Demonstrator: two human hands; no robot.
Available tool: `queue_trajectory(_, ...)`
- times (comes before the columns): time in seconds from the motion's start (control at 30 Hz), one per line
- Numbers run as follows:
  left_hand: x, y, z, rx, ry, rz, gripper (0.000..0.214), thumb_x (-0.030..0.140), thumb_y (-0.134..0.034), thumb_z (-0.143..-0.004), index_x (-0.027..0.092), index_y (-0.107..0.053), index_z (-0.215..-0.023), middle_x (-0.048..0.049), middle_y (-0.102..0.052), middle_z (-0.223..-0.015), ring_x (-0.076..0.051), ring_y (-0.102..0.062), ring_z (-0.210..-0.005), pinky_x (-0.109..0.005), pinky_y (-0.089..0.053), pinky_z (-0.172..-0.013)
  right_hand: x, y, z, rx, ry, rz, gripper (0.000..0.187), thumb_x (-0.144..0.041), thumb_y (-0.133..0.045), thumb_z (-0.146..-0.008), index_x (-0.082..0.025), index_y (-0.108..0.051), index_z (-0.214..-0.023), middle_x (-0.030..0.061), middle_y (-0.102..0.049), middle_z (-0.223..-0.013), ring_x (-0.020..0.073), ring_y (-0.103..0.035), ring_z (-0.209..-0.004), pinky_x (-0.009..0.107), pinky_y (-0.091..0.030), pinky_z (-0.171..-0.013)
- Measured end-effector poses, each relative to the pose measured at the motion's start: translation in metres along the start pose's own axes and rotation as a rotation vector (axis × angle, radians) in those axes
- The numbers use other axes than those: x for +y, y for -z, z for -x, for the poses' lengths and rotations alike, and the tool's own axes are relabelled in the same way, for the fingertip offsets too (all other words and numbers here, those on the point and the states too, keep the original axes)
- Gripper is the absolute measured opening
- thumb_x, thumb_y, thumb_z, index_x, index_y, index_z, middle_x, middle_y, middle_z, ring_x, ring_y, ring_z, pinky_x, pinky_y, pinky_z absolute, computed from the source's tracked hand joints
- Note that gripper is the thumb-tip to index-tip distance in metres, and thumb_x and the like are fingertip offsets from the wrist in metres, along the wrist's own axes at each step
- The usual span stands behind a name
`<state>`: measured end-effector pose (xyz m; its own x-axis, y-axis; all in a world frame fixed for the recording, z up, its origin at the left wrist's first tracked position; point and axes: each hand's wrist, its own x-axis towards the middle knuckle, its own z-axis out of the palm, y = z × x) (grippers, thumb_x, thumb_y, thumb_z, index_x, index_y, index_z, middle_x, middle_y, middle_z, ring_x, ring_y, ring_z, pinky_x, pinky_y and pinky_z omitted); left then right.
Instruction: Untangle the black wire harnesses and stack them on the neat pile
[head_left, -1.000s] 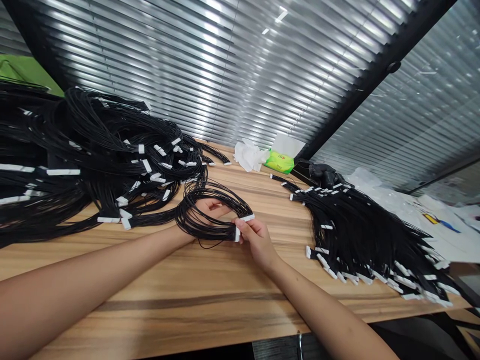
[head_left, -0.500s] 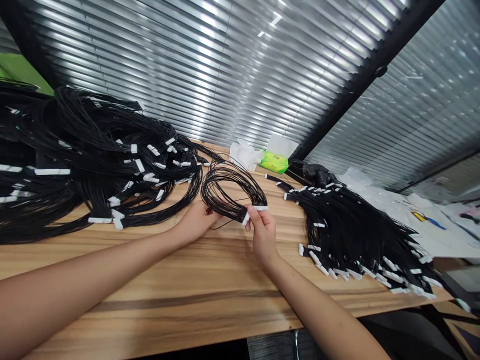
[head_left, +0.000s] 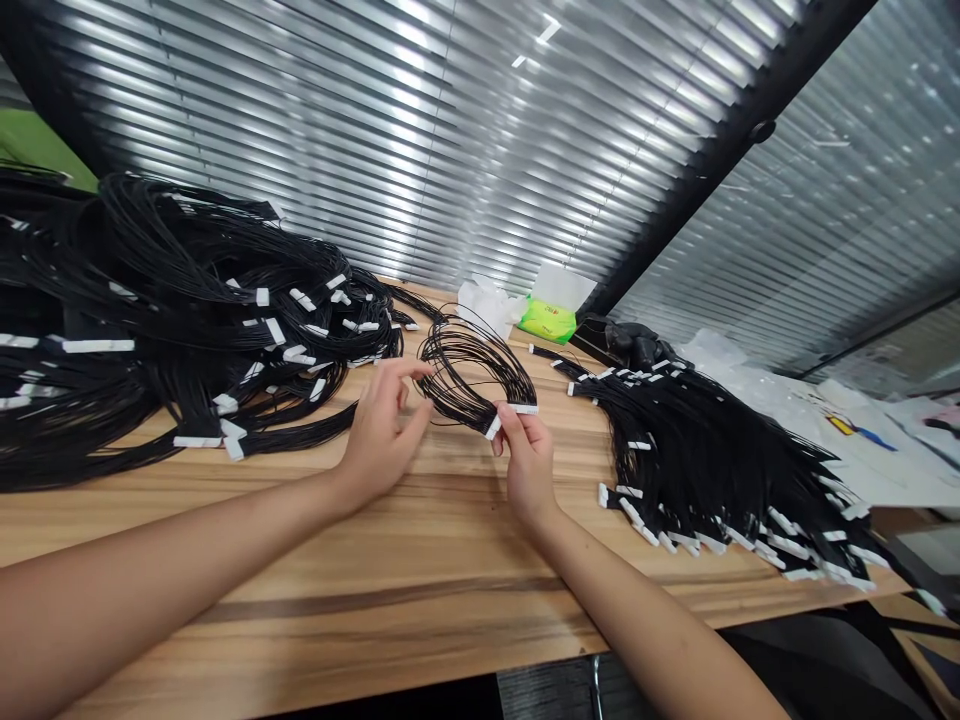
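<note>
A black wire harness [head_left: 448, 400] with white connectors is bent into a loop over the middle of the table. My right hand [head_left: 527, 455] pinches its two connector ends together; one white connector [head_left: 523, 408] points right and the other [head_left: 493, 428] tilts downward. At the loop's left side, my left hand [head_left: 386, 425] has its fingers apart and curved, with the fingertips close to the wires. Whether they touch the wires I cannot tell.
A large heap of black harnesses [head_left: 187, 290] covers the table's left side. More harnesses [head_left: 705, 460] lie spread on the right. Behind stand a green tissue pack [head_left: 547, 318] and crumpled white tissue [head_left: 484, 305], before metallic blinds [head_left: 337, 130]. The wooden table's [head_left: 360, 610] front edge is near.
My left hand has opened from its grip under the loop and moved up and left to the loop's side. The right hand still holds the connector ends in nearly the same place.
</note>
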<state>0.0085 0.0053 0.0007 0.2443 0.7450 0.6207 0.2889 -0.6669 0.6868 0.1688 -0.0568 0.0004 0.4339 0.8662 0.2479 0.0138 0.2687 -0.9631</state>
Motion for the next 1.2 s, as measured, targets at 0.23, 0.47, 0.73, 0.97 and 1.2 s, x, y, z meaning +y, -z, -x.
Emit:
queue_trajectory(0.23, 0.008, 0.006, 0.001, -0.190, -0.285, -0.150, 0.026, 0.009, -0.046, -0.087, 0.025, -0.066, -0.092, 0.0003, -0.065, -0.096, -0.013, -0.059, -0.088, -0.032, -0.029, -0.074, 0.003, -0.003, 0.000, -0.021, -0.054, 0.017, 0.039, -0.044, -0.062, -0.079, -0.019, -0.048, -0.053, -0.0054, -0.041, -0.047, 0.0097, -0.036, -0.046, 0.025, -0.030, -0.049)
queue_trajectory(0.47, 0.000, 0.003, -0.001, -0.256, -0.227, -0.182, 0.022, 0.019, -0.051, -0.090, 0.029, -0.069, -0.099, 0.0015, -0.067, -0.102, -0.013, -0.060, -0.092, -0.030, -0.031, -0.076, 0.006, -0.002, -0.004, -0.022, -0.068, 0.071, 0.039, -0.045, -0.060, -0.079, -0.020, -0.047, -0.052, -0.0057, -0.040, -0.046, 0.0098, -0.035, -0.047, 0.025, -0.030, -0.049)
queue_trajectory(0.73, -0.005, 0.002, -0.004, -0.240, -0.244, -0.194, 0.019, 0.027, -0.052, -0.091, 0.029, -0.070, -0.096, 0.0001, -0.068, -0.094, -0.014, -0.060, -0.087, -0.030, -0.032, -0.075, 0.009, -0.001, -0.006, -0.040, -0.058, 0.105, 0.038, -0.046, -0.060, -0.079, -0.019, -0.049, -0.054, -0.0053, -0.041, -0.048, 0.0104, -0.035, -0.048, 0.025, -0.030, -0.050)
queue_trajectory(0.97, -0.008, 0.001, -0.003, -0.207, -0.317, -0.207, 0.019, 0.024, -0.053, -0.091, 0.029, -0.070, -0.097, 0.0006, -0.066, -0.088, -0.013, -0.059, -0.083, -0.029, -0.034, -0.072, 0.010, -0.001, -0.005, -0.051, -0.066, 0.124, 0.040, -0.048, -0.059, -0.079, -0.019, -0.049, -0.053, -0.0050, -0.042, -0.047, 0.0102, -0.036, -0.048, 0.025, -0.030, -0.050)
queue_trajectory(1.2, -0.011, 0.000, -0.002, -0.183, -0.363, -0.227, 0.020, 0.022, -0.054, -0.089, 0.030, -0.072, -0.096, 0.0000, -0.063, -0.085, -0.013, -0.056, -0.081, -0.029, -0.033, -0.070, 0.008, -0.003, -0.003, -0.053, -0.083, 0.122, 0.040, -0.048, -0.059, -0.079, -0.019, -0.049, -0.053, -0.0052, -0.041, -0.047, 0.0098, -0.036, -0.046, 0.025, -0.029, -0.047)
